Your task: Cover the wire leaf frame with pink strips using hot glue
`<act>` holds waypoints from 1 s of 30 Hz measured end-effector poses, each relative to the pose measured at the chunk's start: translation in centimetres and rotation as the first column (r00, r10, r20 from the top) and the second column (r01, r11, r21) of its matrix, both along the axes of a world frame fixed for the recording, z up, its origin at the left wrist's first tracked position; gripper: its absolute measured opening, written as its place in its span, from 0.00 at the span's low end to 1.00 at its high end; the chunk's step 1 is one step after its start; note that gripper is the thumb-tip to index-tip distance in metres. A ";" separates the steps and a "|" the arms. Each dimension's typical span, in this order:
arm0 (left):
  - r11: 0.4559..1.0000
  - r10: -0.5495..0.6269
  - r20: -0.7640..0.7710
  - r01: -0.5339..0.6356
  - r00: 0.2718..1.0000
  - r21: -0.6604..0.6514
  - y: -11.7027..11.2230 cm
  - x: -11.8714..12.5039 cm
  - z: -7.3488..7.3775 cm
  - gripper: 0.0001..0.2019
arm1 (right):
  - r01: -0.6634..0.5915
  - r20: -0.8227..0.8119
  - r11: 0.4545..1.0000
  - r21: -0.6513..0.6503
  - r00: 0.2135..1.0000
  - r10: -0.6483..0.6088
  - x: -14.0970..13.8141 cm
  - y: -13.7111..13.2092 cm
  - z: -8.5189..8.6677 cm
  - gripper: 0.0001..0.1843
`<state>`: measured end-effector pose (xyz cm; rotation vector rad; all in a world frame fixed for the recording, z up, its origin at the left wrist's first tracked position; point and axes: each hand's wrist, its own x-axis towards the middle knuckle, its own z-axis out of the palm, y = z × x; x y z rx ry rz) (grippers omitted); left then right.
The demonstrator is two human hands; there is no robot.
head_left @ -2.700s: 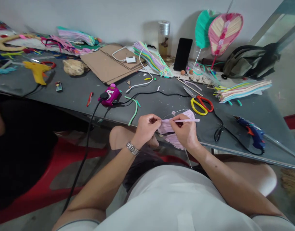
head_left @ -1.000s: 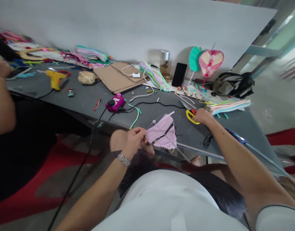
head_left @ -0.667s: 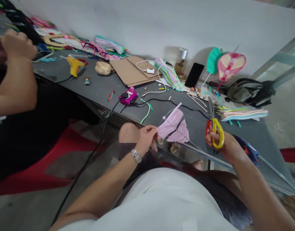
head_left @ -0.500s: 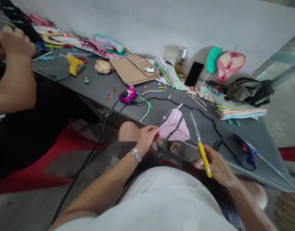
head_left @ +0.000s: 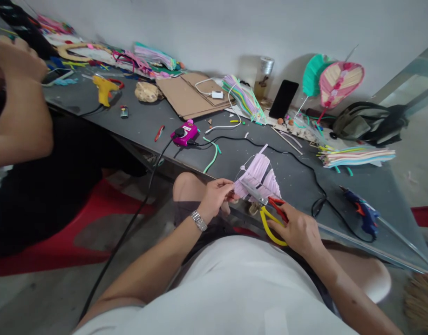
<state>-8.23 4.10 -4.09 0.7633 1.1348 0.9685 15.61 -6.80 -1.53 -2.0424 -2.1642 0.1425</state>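
My left hand [head_left: 216,196] pinches the lower edge of a pale pink leaf-shaped piece made of straws [head_left: 257,177], held over the front edge of the dark grey table [head_left: 144,125]. My right hand [head_left: 297,230] grips scissors with yellow and red handles [head_left: 269,215]. The scissor blades point left and reach the bottom of the pink piece, right beside my left fingertips. A metal watch sits on my left wrist.
Another person's arm [head_left: 18,107] is at the far left. On the table lie a blue glue gun [head_left: 362,211], a yellow glue gun [head_left: 104,88], a magenta plug adapter [head_left: 184,134] with black cables, cardboard [head_left: 189,95], straw bundles [head_left: 356,156], a phone [head_left: 283,98] and finished leaf fans [head_left: 337,81].
My right hand let go of the pink piece, reached to the table, picked up the scissors and brought them back. The blades now touch the bottom of the pink piece.
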 end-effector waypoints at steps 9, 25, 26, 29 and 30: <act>0.999 -0.015 0.040 0.016 0.999 -0.032 -0.4 0.2 0.6 0.12 | -0.128 0.048 0.989 0.080 0.991 0.125 0.0 -0.9 -1.2 0.19; 1.000 0.002 0.059 -0.003 0.998 0.023 -1.0 0.5 1.7 0.16 | -0.223 0.212 0.966 0.129 0.958 0.193 -0.6 -1.3 -0.8 0.21; 1.000 0.007 0.058 -0.008 0.998 0.024 -1.0 0.5 1.8 0.16 | -0.220 0.207 0.967 0.128 0.960 0.191 -0.6 -1.4 -0.9 0.21; 0.999 0.027 0.055 -0.028 0.998 0.021 -1.1 0.7 1.9 0.15 | -0.199 0.182 0.973 0.114 0.967 0.176 -1.0 -1.6 -1.3 0.22; 0.999 0.030 0.054 -0.031 0.998 0.021 -1.1 0.8 1.9 0.15 | -0.189 0.170 0.976 0.111 0.971 0.169 -1.1 -1.7 -1.5 0.22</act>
